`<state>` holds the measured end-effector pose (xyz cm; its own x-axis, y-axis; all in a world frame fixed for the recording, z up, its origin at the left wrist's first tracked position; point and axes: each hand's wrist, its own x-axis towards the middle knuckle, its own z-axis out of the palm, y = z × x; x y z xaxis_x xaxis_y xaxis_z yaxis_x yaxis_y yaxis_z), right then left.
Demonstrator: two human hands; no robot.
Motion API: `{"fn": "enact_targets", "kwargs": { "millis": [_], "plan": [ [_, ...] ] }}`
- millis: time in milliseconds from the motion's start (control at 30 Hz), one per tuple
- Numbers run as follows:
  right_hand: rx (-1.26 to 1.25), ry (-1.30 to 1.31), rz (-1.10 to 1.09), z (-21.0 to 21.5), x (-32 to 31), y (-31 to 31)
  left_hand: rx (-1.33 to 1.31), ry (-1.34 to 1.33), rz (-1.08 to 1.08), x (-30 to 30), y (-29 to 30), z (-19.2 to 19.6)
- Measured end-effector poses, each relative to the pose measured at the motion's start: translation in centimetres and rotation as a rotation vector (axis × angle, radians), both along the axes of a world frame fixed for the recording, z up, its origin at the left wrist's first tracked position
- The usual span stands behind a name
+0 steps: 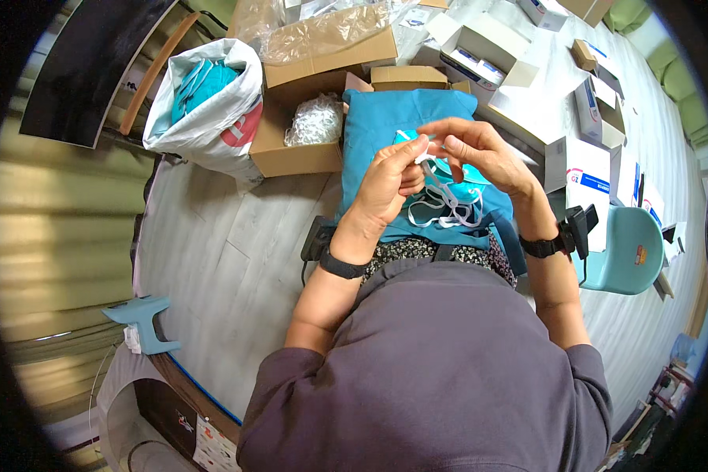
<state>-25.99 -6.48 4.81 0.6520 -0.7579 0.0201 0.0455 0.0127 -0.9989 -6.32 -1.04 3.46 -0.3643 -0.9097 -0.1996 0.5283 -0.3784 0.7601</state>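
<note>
Thin white straps point(448, 199) trail in loops below the pinching left hand point(389, 181) toward the near edge of the blue cloth point(374, 118), the right hand point(488, 155) curled beside them, its grip unclear.

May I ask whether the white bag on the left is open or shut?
The white bag is open: teal pieces show through its mouth.

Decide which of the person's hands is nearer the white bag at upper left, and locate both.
Left. The left hand is to the right of the white bag, with a cardboard box between them; the right hand is farther right, beyond the left hand.
</note>
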Motion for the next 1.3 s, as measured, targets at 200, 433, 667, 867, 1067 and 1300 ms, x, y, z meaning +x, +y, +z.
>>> {"fn": "enact_targets", "kwargs": {
  "millis": [200,433,667,867,1067,1300],
  "plan": [
    [0.012,0.056,-0.053,-0.6,-0.6,-0.5,-0.038,-0.175,-0.001,-0.4,0.6,0.2],
    [0.085,-0.131,-0.175,-1.7,0.1,-0.2,-0.151,-0.288,0.173,-3.2,0.8,-1.1],
    [0.009,0.073,-0.243,-1.0,0.1,0.3,-0.218,-0.270,0.212,-3.2,0.7,-2.0],
    [-0.113,0.126,-0.209,-0.3,-0.2,0.6,-0.050,-0.126,-0.070,-1.2,0.7,-1.6],
    [-0.168,0.150,-0.211,-1.8,-0.1,0.4,-0.012,-0.038,-0.178,-1.1,0.9,-1.4],
    [-0.238,0.220,-0.243,-1.6,-0.4,0.5,-0.188,-0.257,-0.097,-1.1,0.8,-0.9]
  ]
}}
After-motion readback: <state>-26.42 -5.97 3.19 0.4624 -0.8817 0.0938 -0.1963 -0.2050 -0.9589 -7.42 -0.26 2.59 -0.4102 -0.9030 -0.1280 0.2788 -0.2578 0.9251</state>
